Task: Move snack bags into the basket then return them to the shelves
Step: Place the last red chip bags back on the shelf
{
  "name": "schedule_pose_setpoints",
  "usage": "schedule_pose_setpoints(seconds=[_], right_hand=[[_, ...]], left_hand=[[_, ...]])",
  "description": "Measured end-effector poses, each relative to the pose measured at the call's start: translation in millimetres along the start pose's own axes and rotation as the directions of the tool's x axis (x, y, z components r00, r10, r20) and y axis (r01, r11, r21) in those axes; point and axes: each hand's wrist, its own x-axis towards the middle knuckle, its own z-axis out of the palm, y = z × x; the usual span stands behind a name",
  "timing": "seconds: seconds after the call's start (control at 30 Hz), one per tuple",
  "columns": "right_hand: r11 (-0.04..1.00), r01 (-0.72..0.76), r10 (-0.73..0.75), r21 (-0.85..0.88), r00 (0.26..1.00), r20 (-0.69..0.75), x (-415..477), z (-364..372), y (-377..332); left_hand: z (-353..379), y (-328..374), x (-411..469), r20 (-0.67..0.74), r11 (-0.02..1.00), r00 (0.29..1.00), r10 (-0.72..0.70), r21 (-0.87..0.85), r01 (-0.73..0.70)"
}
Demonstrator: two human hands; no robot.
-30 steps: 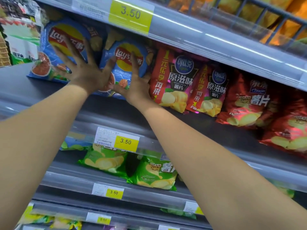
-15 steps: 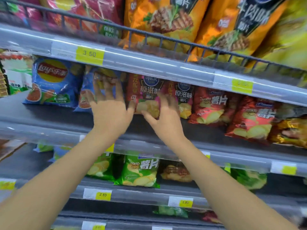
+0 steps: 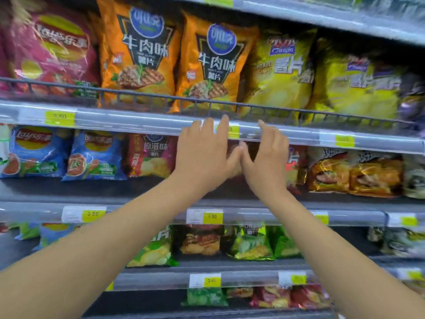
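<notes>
Here: left hand (image 3: pixel 202 155), right hand (image 3: pixel 268 162) splayed, empty, thumbs touching, before glossy red bag (image 3: pixel 294 164).

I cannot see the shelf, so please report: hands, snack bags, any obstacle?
Both open, empty: left hand, right hand. Behind them red snack bag, on shelf, mostly hidden. No obstacle seen; basket out of view.

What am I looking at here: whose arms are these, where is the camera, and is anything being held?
No machine here: a person works bare-handed, filmed by a wide-angle camera worn on their head, so both arms reach in from below. The left hand and right hand are raised side by side, fingers uncurled, before a row of small red bags on the shelf; neither visibly holds anything. To the left lie blue bags; orange bags and yellow bags stand above behind a wire rail. No basket is in view.
</notes>
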Motion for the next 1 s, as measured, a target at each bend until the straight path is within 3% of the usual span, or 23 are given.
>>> schedule_pose_setpoints(seconds=[0.13, 0.3, 0.5, 0.7, 0.9, 1.0], right_hand=[[0.997, 0.019, -0.02, -0.072, 1.0, -0.017, 47, -14, 4], [0.983, -0.134, 0.139, -0.123, 0.99, 0.033, 111, -19, 9], [0.951, -0.289, 0.302, -0.108, 0.945, 0.124, 153, 3, 19], [0.944, -0.291, 0.306, -0.155, 0.949, 0.082, 158, 19, 32], [0.935, -0.293, 0.326, -0.201, 0.933, 0.154, 160, 17, 33], [0.946, -0.231, 0.277, -0.226, 0.94, 0.201, 160, 6, 34]], left_hand=[[2, -7, 40, -0.121, 0.996, 0.993, 0.008, 0.085, 0.003], [7, -34, 95, -0.146, 0.985, 0.989, 0.007, 0.17, 0.018], [33, -51, 145, 0.09, 0.992, 0.993, -0.073, -0.096, 0.081], [37, -44, 150, 0.081, 0.975, 0.993, -0.089, -0.196, 0.103], [29, -33, 151, 0.16, 0.969, 0.967, -0.2, -0.112, 0.219], [25, -22, 150, 0.095, 0.963, 0.96, -0.264, 0.074, 0.257]])
